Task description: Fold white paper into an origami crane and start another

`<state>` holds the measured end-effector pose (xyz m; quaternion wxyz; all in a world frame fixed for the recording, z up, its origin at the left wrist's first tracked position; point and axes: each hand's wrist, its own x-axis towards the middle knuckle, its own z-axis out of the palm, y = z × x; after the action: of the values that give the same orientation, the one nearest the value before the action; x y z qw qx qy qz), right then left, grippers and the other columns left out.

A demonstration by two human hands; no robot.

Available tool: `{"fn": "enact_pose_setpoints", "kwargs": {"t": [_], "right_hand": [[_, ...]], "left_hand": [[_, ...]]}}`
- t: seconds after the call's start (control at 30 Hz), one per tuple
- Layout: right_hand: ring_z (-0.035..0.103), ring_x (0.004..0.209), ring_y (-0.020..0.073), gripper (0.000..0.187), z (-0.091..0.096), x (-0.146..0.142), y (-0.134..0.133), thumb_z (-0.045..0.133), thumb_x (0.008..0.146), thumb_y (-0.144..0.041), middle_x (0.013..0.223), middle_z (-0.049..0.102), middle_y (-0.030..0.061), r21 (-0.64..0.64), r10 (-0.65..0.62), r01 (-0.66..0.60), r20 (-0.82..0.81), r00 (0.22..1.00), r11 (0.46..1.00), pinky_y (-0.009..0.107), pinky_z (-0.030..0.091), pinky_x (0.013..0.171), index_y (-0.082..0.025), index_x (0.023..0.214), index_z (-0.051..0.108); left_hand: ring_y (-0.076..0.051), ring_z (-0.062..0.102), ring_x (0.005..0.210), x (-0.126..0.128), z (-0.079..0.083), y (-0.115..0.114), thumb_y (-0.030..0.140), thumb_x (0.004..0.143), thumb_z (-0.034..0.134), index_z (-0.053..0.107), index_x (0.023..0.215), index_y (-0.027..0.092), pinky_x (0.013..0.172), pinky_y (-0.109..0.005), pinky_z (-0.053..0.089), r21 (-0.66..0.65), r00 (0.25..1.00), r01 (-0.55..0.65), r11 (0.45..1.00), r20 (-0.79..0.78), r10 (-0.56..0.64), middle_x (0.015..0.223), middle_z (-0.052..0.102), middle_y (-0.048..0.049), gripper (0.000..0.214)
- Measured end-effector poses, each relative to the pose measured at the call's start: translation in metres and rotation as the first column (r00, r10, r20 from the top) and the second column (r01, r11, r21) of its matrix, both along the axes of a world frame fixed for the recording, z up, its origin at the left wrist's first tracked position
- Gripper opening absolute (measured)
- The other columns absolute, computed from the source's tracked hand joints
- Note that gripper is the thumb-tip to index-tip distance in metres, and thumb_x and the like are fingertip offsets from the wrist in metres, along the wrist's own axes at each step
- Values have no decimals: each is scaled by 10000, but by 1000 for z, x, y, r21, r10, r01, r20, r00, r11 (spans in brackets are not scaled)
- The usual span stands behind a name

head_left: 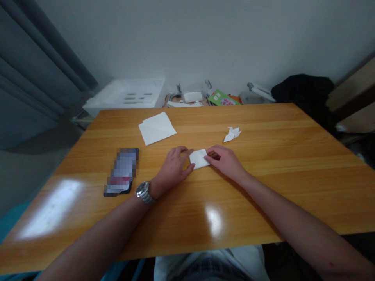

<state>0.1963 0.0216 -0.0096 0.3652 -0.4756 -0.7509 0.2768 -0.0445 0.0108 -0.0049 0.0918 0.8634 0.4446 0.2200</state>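
Left grip (173,168) and right grip (225,162) — both pinching a folded white paper square (199,159) on the wooden tabletop (263,187)

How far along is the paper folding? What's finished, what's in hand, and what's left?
One piece looks finished: a white origami crane sits on the table. In hand is a small folded white paper square, between the left hand and the right hand. Left over is a pile of white paper, lying flat beyond the hands and not shaped into anything yet.
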Motion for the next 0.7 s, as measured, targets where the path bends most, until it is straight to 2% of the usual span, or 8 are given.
{"fn": "enact_pose_setpoints", "kwargs": {"t": [0.13,0.3,0.4,0.5,0.7], "right_hand": [[645,802,198,69,0,0,1,704,883,-219,920,687,55,80,-23,15,97,995,997,349,534,757,-194,946,714],[628,1066,270,293,-7,3,5,734,876,-282,1115,657,90,159,-56,26,189,980,987,442,511,965,-235,1163,697],[598,1118,294,390,-11,5,5,709,894,-299,1177,612,114,185,-46,-3,259,965,983,484,490,1021,-239,1277,668],[581,1136,308,379,-13,6,4,685,909,-293,1208,586,120,187,-16,-41,292,956,981,514,482,1032,-257,1286,672],[566,1157,307,341,-13,7,4,683,911,-305,1212,570,114,165,4,-55,291,957,985,514,474,1045,-252,1248,683]], "left_hand": [[-315,535,1168,1,0,1,361,963,580,563,1406,142,1070,-511,461,4,999,3,1000,-50,-3,1254,564,-153,494],[-312,535,1155,0,-2,2,369,956,595,545,1421,151,1060,-511,469,-4,999,10,1000,-36,-10,1247,562,-149,515],[-312,519,1194,-1,-5,2,367,951,603,544,1411,138,1099,-508,452,11,1000,-21,1000,-4,21,1279,529,-158,517],[-313,502,1236,-1,-7,2,360,943,616,562,1377,144,1127,-510,436,6,999,-44,999,23,44,1310,504,-158,488],[-303,514,1220,-2,-4,3,336,920,647,573,1298,166,1108,-498,445,-19,997,-13,1000,70,15,1280,534,-134,421]]}}
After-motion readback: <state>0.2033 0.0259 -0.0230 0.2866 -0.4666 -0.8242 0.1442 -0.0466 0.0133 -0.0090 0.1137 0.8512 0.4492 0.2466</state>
